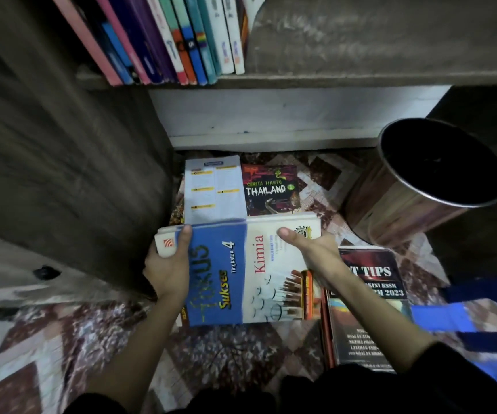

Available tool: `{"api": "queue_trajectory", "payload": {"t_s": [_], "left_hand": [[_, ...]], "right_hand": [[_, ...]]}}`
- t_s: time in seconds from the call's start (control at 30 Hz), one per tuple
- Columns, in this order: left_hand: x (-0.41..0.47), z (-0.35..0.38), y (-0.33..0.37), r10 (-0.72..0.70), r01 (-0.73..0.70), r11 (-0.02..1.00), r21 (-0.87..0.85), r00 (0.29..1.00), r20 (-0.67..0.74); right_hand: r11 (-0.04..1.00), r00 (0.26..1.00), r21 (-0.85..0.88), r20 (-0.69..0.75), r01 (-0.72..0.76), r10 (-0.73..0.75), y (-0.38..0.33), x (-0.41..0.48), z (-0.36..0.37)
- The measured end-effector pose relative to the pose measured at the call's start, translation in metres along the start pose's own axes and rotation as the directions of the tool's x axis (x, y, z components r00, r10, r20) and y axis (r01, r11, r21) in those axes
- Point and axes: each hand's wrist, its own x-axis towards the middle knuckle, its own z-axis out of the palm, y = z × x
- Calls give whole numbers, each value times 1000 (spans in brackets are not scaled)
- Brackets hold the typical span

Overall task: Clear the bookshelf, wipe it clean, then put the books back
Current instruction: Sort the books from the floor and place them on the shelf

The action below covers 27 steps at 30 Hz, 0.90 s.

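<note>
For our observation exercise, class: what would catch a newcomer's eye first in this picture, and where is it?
The blue-and-white Kimia book at centre, held at its ends by the left hand and right hand. Beyond it on the floor lies the dark Thailand book; a shiny metal bin sits at right.

Titles you can read on three books.
The blue-and-white book (241,273) you hold says "Fokus Sukses Tingkatan 4" and "Kimia"; the dark book (269,189) just behind it says "Cerita Hantu Thailand"; the black book (369,294) at its right shows "TIPS", "KSSM" and "2023".
</note>
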Motion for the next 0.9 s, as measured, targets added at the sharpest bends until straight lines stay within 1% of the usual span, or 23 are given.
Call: {"api": "queue_trajectory", "payload": {"t_s": [0.07,0.13,0.2,0.27,0.37,0.4,0.47,0.63,0.67,0.7,0.73,0.77,0.8,0.83,0.87,0.9], "left_hand": [[-6,-3,26,73,-74,993,-91,997,-6],[-12,-7,56,146,-146,974,-176,989,-13],[-17,-10,86,213,-215,950,-225,976,-35],[-27,-17,119,289,-288,911,-295,956,-43],[-45,-26,168,387,-357,847,-394,922,-3],[-53,-29,186,419,-376,825,-422,908,11],[-69,-33,222,492,-430,791,-435,870,35],[-97,-27,304,654,-575,734,-361,742,148],[-102,-24,314,671,-600,722,-344,729,139],[-102,-19,318,666,-603,725,-332,737,115],[-105,-12,320,626,-564,750,-345,774,95],[-110,-7,318,526,-456,803,-382,845,98],[-117,0,314,370,-278,858,-432,917,146],[-124,6,308,202,-68,878,-473,950,239],[-133,12,300,70,123,875,-469,925,373],[-141,19,291,-1,260,869,-420,851,524]], "right_hand": [[994,994,23,-28,108,-107,-27,-14,-5],[983,983,26,-40,183,-182,-59,-32,-11],[959,961,60,-36,277,-275,-88,-52,-18],[924,929,97,-38,370,-368,-117,-78,-27],[855,868,156,-53,495,-493,-156,-118,-40],[831,848,171,-81,529,-523,-167,-132,-45],[795,819,199,-161,573,-550,-186,-157,-55],[679,752,326,-340,658,-565,-220,-201,-81],[659,741,344,-377,669,-556,-225,-206,-87],[638,734,367,-409,677,-543,-230,-209,-91],[618,730,394,-437,680,-525,-236,-212,-97],[599,732,426,-457,678,-505,-241,-211,-101],[572,734,461,-474,678,-487,-246,-210,-106],[549,742,501,-485,669,-462,-250,-206,-110],[527,762,551,-481,648,-434,-254,-200,-112],[510,783,594,-470,622,-407,-258,-192,-115]]}}
